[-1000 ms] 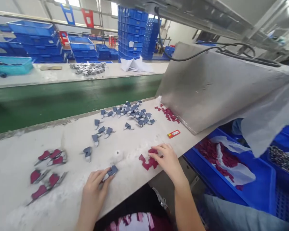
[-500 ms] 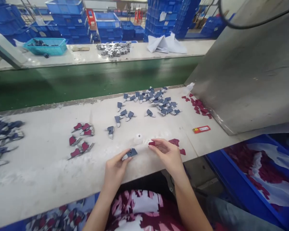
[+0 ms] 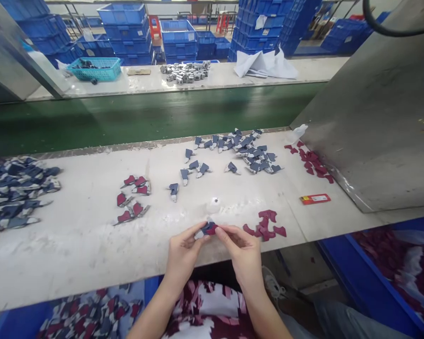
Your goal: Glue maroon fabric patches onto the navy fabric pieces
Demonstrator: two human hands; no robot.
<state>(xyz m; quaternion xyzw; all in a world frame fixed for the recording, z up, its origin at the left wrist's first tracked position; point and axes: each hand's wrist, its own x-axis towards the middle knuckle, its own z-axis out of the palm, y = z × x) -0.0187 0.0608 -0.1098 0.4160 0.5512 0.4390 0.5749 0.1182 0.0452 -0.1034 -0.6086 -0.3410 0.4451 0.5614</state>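
- Blue-grey piece (image 3: 206,228) and maroon piece (image 3: 212,230): pinched together at the centre of my view, over the bench's near edge, their edges overlapping; where they meet is partly hidden by the fingers, so I cannot confirm how they are joined.
- Left hand (image 3: 185,252): clenched on the blue-grey piece, thumb on top, holding it just above the bench.
- Right hand (image 3: 242,249): clenched on the maroon piece from the opposite side; the two hands meet, which appears to keep both pieces steady and in line.
- Loose maroon pieces (image 3: 265,227): just right of the grip, within easy reach of my right hand.
- Loose blue-grey pieces (image 3: 240,150): ahead of the grip, fanned out, with a few lying nearer it.
- Paired maroon-and-grey pieces (image 3: 132,197): left of the grip, set apart from the loose pieces, which seems to keep the matched ones separate.
- Heap of blue-and-white pieces (image 3: 16,193): far left of the grip, at the bench's end.
- Red packet (image 3: 315,199): right of the grip, beside the steel panel (image 3: 381,117).
- Blue crate (image 3: 339,263): below and right of the grip, off the bench, holding maroon pieces.
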